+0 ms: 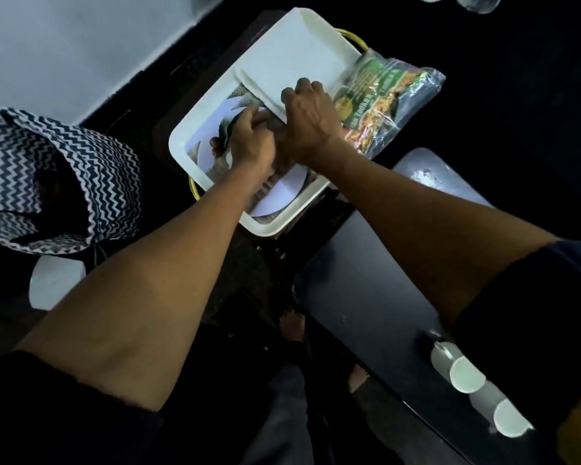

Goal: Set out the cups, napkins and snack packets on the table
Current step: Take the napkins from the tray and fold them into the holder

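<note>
I see one snack packet (383, 102), clear plastic with green and orange print, lying at about one o'clock from the middle of the view, half on the far right rim of a white tray (188, 135) and half off it onto a dark surface. A white pad or stack, perhaps napkins (289, 62), fills the far half of the tray; I cannot make out single sheets. My right hand (307, 119) is curled over the near edge of that white stack, fingers bent and pressed down on it, just beside the packet. My left hand (249, 139) sits at its nine o'clock, touching it, fingers closed around something dark inside the tray; what it pinches is too blurred to name. Under both hands lie pale round shapes, perhaps plates, mostly hidden by my wrists.

At five o'clock, near the lower right corner, two white cups (467, 375) lie tipped on a dark table (366, 280), one beyond the other, partly cut by my right sleeve (534, 313). At the top edge, at one o'clock, two clear objects are cut off by the frame and I cannot identify them.

At nine o'clock hangs one zigzag-patterned bag (47, 172), navy and white, its mouth open and dark inside. Below it, at eight o'clock, a pale blocky object (56, 280) shows, unclear in the dim light.
</note>
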Motion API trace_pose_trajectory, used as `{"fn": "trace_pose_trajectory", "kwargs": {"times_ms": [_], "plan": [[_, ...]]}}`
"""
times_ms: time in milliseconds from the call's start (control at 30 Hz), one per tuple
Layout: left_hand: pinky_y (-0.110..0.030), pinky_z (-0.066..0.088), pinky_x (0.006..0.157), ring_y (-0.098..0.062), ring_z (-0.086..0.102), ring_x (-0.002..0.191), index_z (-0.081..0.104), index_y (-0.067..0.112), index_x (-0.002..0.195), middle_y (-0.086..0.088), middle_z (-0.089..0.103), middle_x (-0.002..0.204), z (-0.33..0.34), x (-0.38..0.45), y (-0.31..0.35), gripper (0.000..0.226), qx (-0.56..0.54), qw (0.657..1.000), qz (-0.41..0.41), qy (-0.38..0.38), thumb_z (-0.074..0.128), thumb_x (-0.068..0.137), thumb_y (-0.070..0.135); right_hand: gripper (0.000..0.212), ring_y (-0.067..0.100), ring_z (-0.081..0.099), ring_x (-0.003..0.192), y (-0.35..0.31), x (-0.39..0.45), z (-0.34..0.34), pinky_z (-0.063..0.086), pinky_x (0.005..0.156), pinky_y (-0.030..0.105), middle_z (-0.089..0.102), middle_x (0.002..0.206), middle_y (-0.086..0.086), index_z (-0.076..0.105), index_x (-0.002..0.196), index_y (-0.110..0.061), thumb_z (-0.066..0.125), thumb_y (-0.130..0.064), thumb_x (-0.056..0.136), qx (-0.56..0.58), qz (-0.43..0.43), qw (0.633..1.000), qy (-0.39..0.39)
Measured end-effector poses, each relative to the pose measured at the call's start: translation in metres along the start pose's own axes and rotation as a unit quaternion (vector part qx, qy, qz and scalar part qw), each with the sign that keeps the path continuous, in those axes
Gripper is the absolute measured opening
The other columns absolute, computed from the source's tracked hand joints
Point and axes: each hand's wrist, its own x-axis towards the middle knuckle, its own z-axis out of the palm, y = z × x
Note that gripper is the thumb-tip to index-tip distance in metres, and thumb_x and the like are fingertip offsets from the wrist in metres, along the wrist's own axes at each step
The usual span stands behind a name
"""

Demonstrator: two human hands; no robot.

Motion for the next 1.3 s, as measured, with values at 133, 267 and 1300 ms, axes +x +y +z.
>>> {"fn": "trace_pose_trajectory", "kwargs": {"times_ms": [133,267,1300], "plan": [[-0.03,0.057,0.074,-0.023,0.064,0.082,0.058,0.001,0.12,-0.012,0.068,0.089,-0.001,0.009,0.004,0.043,-0.175,0.983,-0.05,0.009,0.034,0.089,-0.018,0.052,0.037,0.047,0.125,-0.004,0.024,0.018,0.045,0.095,0.042,0.049,0.134,0.02,0.05,0.132,-0.003,0.053,-0.041,0.097,0.0,0.031,0.999,-0.024],[-0.038,0.056,0.09,-0.03,0.067,0.102,0.056,0.001,0.135,-0.017,0.069,0.112,-0.005,0.016,0.003,0.053,-0.194,0.978,-0.073,-0.004,0.037,0.088,-0.016,0.051,0.036,0.045,0.125,-0.01,0.039,0.026,0.048,0.09,0.04,0.045,0.135,0.019,0.047,0.135,-0.004,0.057,-0.035,0.096,-0.031,0.062,0.998,-0.011],[-0.054,0.058,0.091,-0.039,0.07,0.108,0.065,0.006,0.126,-0.018,0.072,0.12,0.007,-0.11,0.028,0.032,-0.307,0.948,-0.086,-0.012,0.055,0.096,0.01,0.034,0.026,0.062,0.09,0.02,-0.145,-0.037,0.052,0.081,0.044,0.065,0.096,0.009,0.073,0.102,-0.005,0.061,-0.007,0.07,0.397,0.112,0.881,0.231]]}}
